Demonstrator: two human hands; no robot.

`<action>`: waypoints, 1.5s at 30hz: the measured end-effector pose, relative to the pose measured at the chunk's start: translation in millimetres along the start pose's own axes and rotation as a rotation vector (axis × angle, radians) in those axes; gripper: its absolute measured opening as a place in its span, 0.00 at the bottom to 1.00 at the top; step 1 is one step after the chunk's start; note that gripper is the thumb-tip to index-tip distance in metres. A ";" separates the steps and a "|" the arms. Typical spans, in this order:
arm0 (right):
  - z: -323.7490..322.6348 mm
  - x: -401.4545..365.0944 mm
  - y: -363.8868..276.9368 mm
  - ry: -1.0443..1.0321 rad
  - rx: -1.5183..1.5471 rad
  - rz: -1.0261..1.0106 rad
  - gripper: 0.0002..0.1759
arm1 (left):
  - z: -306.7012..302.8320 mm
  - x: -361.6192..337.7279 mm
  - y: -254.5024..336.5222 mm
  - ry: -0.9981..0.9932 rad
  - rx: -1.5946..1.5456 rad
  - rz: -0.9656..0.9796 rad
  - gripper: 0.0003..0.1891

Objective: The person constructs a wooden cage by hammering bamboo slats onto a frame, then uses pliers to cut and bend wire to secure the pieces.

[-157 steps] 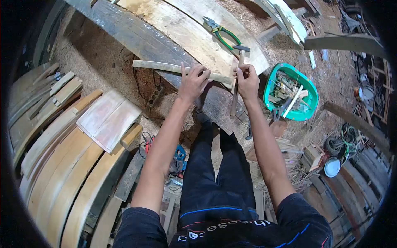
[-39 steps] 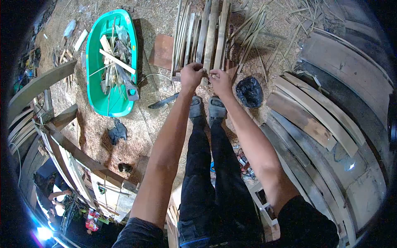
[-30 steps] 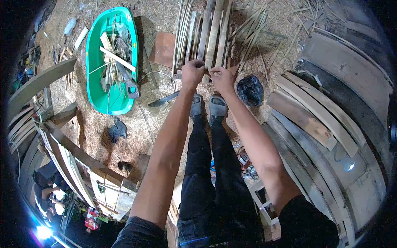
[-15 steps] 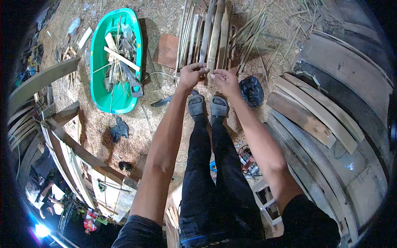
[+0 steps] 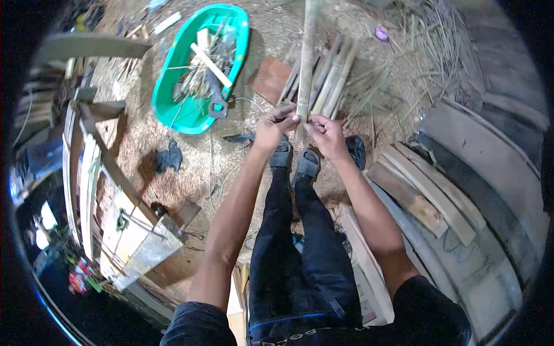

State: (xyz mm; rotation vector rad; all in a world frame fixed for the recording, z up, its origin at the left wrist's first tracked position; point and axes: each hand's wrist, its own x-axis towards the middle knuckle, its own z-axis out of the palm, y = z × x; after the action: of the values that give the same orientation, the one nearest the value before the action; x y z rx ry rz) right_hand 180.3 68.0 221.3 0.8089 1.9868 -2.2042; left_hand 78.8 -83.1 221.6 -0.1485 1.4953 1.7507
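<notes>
A long, narrow bamboo slat (image 5: 308, 63) runs away from me, its near end between my two hands. My left hand (image 5: 276, 126) is closed in a pinch on the left edge of that end. On the right edge, the thumb and fingers of my right hand (image 5: 326, 136) pinch the same slat. Beyond my hands, several more slats (image 5: 337, 78) lie side by side on the ground, partly hidden behind the held one. My sandalled feet (image 5: 309, 163) stand just below the hands.
A green plastic tub (image 5: 160, 92) at the upper left holds wood scraps and a dark-handled tool (image 5: 217, 99). A dark blade (image 5: 239, 138) lies by my left foot. Curved planks (image 5: 430, 179) are stacked at the right. Wooden framing (image 5: 115, 167) stands at the left over shavings-covered ground.
The slat between my hands now stands out from the bundle, angled across it. My view has shifted and turned, and the bundle looks more spread and tilted.
</notes>
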 end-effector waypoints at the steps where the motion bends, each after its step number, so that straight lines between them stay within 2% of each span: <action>1: 7.2 -3.6 1.5 -0.023 -0.021 -0.003 0.14 | -4.7 -14.2 6.5 0.027 0.071 0.057 0.13; 2: 17.5 -7.6 -1.2 -0.054 -0.046 -0.005 0.14 | -12.7 -27.6 12.9 0.063 0.137 0.112 0.13; 3: 30.6 -15.9 -10.4 -0.080 0.015 -0.029 0.13 | -24.7 -42.1 14.7 0.051 0.127 0.029 0.14; 6: 60.2 -36.3 -16.4 -0.187 0.010 0.008 0.12 | -46.7 -91.9 28.2 0.099 0.129 0.136 0.13; 7: 67.6 -42.4 -16.1 -0.209 -0.152 -0.014 0.11 | -54.8 -111.0 36.3 0.066 0.102 0.146 0.15; 10: 103.0 -66.0 -47.2 -0.360 -0.186 -0.008 0.10 | -82.2 -152.7 28.5 0.215 0.154 0.189 0.13; 14: 157.5 -92.9 -77.4 -0.483 -0.186 0.007 0.08 | -112.4 -209.4 31.3 0.360 0.010 0.228 0.12; 17: 191.1 -97.9 -87.1 -0.638 -0.378 -0.042 0.09 | -140.3 -247.5 34.3 0.428 -0.064 0.280 0.11; 20: 234.0 -108.2 -105.2 -0.810 -0.388 -0.049 0.10 | -166.8 -284.6 40.7 0.537 -0.097 0.309 0.11; 21: 251.2 -117.8 -124.2 -0.869 -0.413 -0.004 0.11 | -172.8 -297.8 47.1 0.552 -0.201 0.362 0.13; 24: 282.6 -126.5 -104.4 -0.986 -0.569 -0.059 0.10 | -202.8 -338.3 55.6 0.637 -0.254 0.499 0.14; 25: 293.7 -127.9 -94.1 -1.008 -0.608 -0.141 0.11 | -217.2 -349.7 47.2 0.639 -0.266 0.489 0.14; 28: 348.1 -176.1 -120.3 -0.987 -0.512 0.038 0.11 | -247.4 -396.5 41.3 0.750 -0.317 0.520 0.15; 32: 409.1 -210.0 -86.6 -1.151 -0.565 -0.087 0.14 | -292.4 -438.2 0.7 1.155 -0.556 0.537 0.13; 36: 479.1 -242.6 -56.9 -1.064 -0.688 -0.144 0.13 | -347.4 -478.0 -60.7 1.306 -0.787 0.389 0.18; 37: 494.4 -248.9 -51.0 -1.042 -0.785 -0.263 0.17 | -358.3 -480.7 -75.2 1.345 -0.782 0.436 0.18; 40: 541.2 -242.8 5.7 -1.123 -0.836 -0.388 0.20 | -392.1 -494.1 -98.4 1.477 -0.747 0.384 0.19; 41: 553.8 -243.8 9.3 -1.116 -0.852 -0.338 0.20 | -406.9 -498.8 -113.1 1.419 -0.752 0.364 0.21; 44: 588.6 -246.3 7.4 -1.065 -0.835 -0.182 0.19 | -438.9 -496.7 -133.0 1.618 -0.751 0.315 0.18; 45: 589.9 -238.0 10.5 -1.021 -0.788 -0.116 0.19 | -447.5 -496.0 -140.8 1.612 -0.733 0.318 0.19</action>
State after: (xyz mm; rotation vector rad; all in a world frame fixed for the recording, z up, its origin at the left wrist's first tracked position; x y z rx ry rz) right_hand 192.0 -559.1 328.1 -0.4517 1.9720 -1.1719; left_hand 319.1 -720.9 261.0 -2.2013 1.6959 2.4521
